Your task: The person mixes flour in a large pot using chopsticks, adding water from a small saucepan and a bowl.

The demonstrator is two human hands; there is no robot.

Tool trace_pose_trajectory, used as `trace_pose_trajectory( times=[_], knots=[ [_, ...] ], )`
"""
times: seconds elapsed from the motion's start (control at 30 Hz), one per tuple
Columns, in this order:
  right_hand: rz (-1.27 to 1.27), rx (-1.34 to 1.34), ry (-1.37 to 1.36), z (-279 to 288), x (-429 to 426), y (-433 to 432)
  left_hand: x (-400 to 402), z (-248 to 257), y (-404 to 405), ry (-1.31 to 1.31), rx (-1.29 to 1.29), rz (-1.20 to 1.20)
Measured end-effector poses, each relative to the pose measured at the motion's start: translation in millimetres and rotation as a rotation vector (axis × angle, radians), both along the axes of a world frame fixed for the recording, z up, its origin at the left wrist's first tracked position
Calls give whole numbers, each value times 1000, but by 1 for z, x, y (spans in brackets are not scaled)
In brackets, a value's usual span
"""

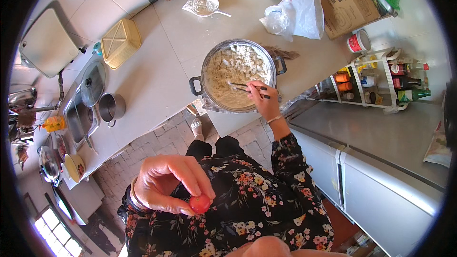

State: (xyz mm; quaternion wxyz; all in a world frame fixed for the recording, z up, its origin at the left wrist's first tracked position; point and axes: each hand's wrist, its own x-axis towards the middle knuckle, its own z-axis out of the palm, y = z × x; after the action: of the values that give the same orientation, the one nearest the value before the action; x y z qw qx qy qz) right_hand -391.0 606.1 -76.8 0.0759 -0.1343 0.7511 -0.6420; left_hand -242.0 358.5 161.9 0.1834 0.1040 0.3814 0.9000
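Between the thumb and fingers of my left hand [175, 182] is a small red fruit [199, 204], held in front of my chest. My right hand [263, 100] grips a pair of dark chopsticks [240, 88], whose tips reach into a wide metal pot [275, 75] with two black side handles. Crumbly, floury dough [232, 73] lies in the pot, with whiter dry flour towards its far right side. The pot stands near the counter edge, with cloth partly under it. Behind it lies a scoop [203, 6] dusted with flour.
A plastic bag [300, 10] and a cardboard box [348, 3] stand at the back right. Right of me, a white rack [357, 82] holds several bottles. To the left are an upturned tan basket [123, 44], a glass lid [93, 82], a saucepan [112, 107] and a sink [80, 117].
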Motion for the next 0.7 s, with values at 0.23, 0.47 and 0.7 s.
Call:
trace_pose_trajectory(
  times=[0.23, 0.47, 0.7],
  knots=[
    [-239, -27, -1, -1, -59, 51, 8, 1, -8, -22, -29, 42],
    [-435, 144, 132, 12, -35, 44, 6, 4, -9, -53, 3, 44],
    [-410, -45, 88, -32, -6, -16, -22, 6, 10, 193, 51, -140]
  ],
)
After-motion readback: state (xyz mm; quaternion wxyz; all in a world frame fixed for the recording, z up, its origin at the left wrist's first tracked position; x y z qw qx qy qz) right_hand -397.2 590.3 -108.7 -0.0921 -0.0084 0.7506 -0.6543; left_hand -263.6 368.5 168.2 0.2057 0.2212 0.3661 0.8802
